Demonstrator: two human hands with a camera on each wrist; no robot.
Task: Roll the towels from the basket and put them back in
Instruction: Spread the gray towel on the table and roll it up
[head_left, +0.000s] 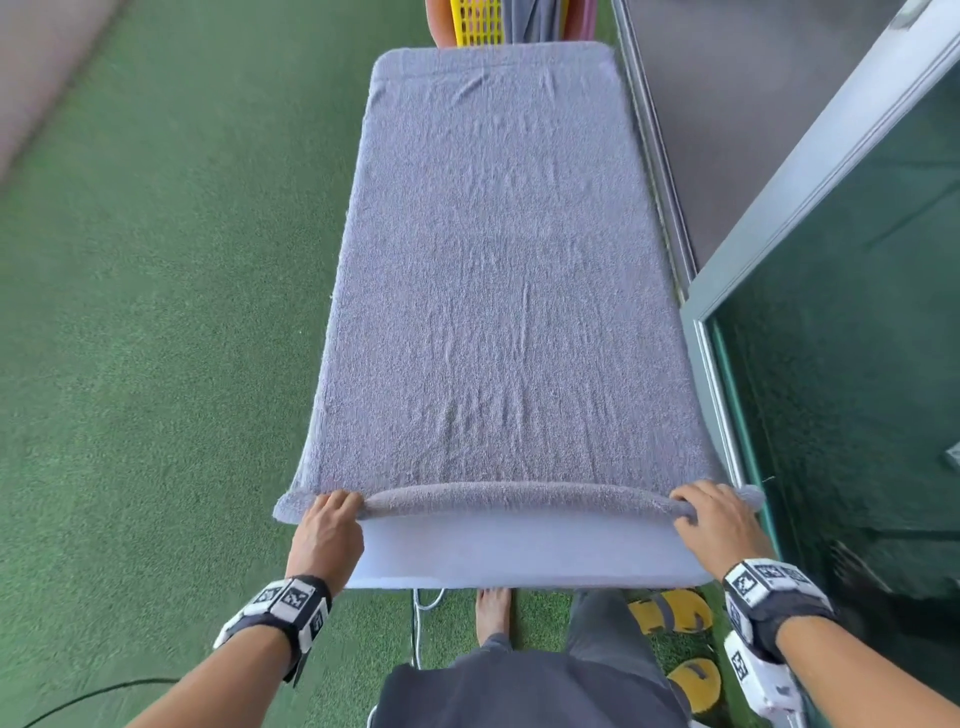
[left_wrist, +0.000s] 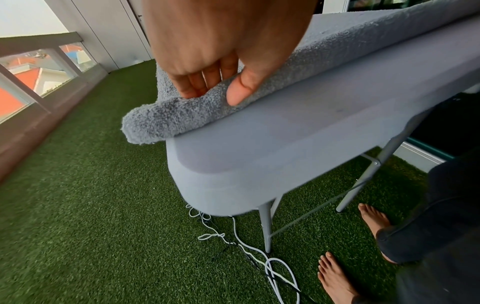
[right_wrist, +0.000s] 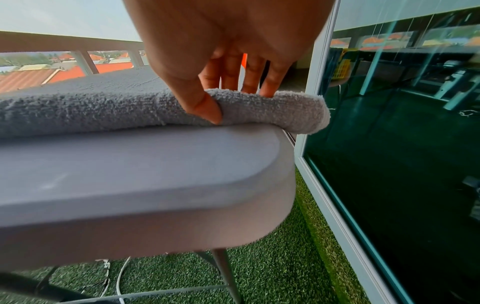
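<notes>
A grey towel lies spread lengthwise over a narrow grey table, its near end turned into a thin roll. My left hand grips the roll's left end, thumb in front and fingers on top. My right hand pinches the roll's right end the same way. A yellow basket stands beyond the table's far end, with more grey and pink cloth beside it.
Green artificial turf covers the floor on the left. A glass door with a metal frame runs close along the table's right side. White cables and yellow sandals lie by my bare feet under the near edge.
</notes>
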